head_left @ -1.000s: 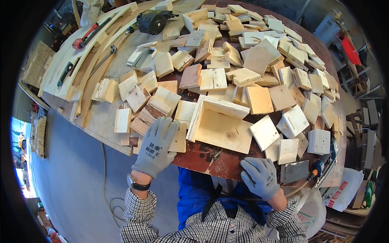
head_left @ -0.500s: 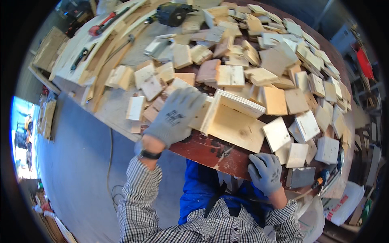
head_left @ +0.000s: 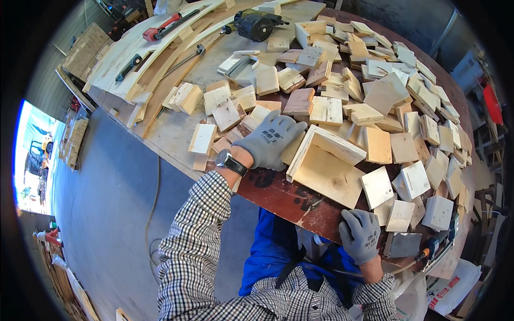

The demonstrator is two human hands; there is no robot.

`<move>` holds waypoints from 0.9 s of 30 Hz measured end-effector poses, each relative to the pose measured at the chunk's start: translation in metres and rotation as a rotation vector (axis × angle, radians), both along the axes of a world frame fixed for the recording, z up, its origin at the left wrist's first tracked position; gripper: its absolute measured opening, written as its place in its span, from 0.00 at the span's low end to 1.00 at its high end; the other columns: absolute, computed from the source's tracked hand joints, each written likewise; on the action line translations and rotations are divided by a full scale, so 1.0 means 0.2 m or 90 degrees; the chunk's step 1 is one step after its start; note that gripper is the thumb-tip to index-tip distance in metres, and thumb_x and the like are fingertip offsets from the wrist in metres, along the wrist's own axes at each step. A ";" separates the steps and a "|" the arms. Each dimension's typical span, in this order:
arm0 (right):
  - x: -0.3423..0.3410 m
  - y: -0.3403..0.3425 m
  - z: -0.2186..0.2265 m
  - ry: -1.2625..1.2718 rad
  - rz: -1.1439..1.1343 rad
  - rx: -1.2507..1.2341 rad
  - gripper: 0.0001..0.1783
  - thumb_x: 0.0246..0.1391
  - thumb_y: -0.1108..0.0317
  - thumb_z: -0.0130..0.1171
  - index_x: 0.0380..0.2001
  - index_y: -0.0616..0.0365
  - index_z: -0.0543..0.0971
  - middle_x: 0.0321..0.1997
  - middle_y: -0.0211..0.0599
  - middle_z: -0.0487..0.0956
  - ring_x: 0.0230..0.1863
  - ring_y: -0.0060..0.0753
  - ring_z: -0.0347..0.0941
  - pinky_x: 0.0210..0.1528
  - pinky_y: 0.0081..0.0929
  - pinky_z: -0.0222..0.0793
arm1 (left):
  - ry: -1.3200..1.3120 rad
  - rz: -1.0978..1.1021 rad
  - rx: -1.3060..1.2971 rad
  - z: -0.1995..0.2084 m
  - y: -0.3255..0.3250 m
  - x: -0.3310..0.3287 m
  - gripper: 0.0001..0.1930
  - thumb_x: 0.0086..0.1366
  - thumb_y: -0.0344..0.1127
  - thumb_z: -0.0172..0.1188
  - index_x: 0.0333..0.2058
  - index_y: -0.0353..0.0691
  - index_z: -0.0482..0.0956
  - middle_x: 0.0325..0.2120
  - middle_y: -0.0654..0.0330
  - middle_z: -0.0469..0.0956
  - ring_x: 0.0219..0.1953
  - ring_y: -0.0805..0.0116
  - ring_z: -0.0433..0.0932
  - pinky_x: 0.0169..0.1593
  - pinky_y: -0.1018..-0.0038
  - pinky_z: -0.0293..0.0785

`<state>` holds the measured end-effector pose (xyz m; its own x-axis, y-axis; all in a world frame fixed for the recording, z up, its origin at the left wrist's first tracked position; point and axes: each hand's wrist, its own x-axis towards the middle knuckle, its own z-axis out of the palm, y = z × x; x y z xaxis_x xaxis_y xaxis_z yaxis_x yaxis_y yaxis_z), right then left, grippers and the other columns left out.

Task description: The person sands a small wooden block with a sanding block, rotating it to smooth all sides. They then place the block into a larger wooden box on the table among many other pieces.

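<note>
My left hand (head_left: 272, 140), in a grey work glove, reaches over the near edge of a heap of small wooden blocks. Its fingers are spread, and beside them a pale block (head_left: 293, 148) is partly covered by the hand. Just to its right stands a three-sided plywood box piece (head_left: 327, 174), its raised walls at the left and back. My right hand (head_left: 360, 235), gloved likewise, is closed with curled fingers over the front edge of the dark red table (head_left: 284, 200). A wristwatch (head_left: 231, 162) sits on my left wrist.
Wooden blocks (head_left: 383, 96) pile across the table's middle and right. A black power tool (head_left: 258, 25), a hammer (head_left: 184, 59) and a red-handled tool (head_left: 162, 28) lie at the far left. Near the right edge are a dark grey block (head_left: 402, 245) and an orange-handled tool (head_left: 428, 249).
My left hand has moved right and slightly farther over the blocks, closer to the plywood box piece. The right hand stays at the table edge. The whole view has shifted a little.
</note>
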<state>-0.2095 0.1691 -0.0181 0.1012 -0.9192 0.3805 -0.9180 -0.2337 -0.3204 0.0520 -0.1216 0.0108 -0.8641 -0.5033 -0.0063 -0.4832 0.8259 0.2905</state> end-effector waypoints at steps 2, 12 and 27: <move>-0.01 0.01 0.00 -0.001 0.000 -0.002 0.19 0.55 0.66 0.70 0.52 0.52 0.85 0.47 0.34 0.82 0.44 0.43 0.78 0.48 0.42 0.72 | 0.166 0.014 -0.096 -0.02 0.01 0.01 0.54 0.49 0.45 0.77 0.74 0.38 0.62 0.62 0.45 0.71 0.68 0.43 0.67 0.78 0.49 0.52; -0.02 0.01 -0.03 -0.020 -0.003 -0.012 0.18 0.58 0.64 0.70 0.52 0.50 0.84 0.47 0.30 0.82 0.43 0.39 0.78 0.47 0.41 0.72 | 0.667 0.182 0.533 -0.05 0.16 0.13 0.62 0.50 0.42 0.84 0.79 0.38 0.54 0.73 0.50 0.66 0.74 0.51 0.67 0.76 0.57 0.66; -0.04 0.02 -0.04 -0.050 0.001 -0.011 0.19 0.57 0.62 0.70 0.51 0.49 0.85 0.46 0.28 0.82 0.43 0.37 0.78 0.47 0.38 0.71 | 0.759 0.118 0.825 0.16 0.50 -0.06 0.72 0.46 0.44 0.89 0.81 0.40 0.45 0.70 0.51 0.69 0.68 0.53 0.74 0.67 0.55 0.77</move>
<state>-0.2169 0.1736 -0.0257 0.0718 -0.9124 0.4029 -0.8900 -0.2410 -0.3871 0.0394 -0.0207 0.0422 -0.6339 -0.7683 0.0883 0.4071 -0.2344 0.8828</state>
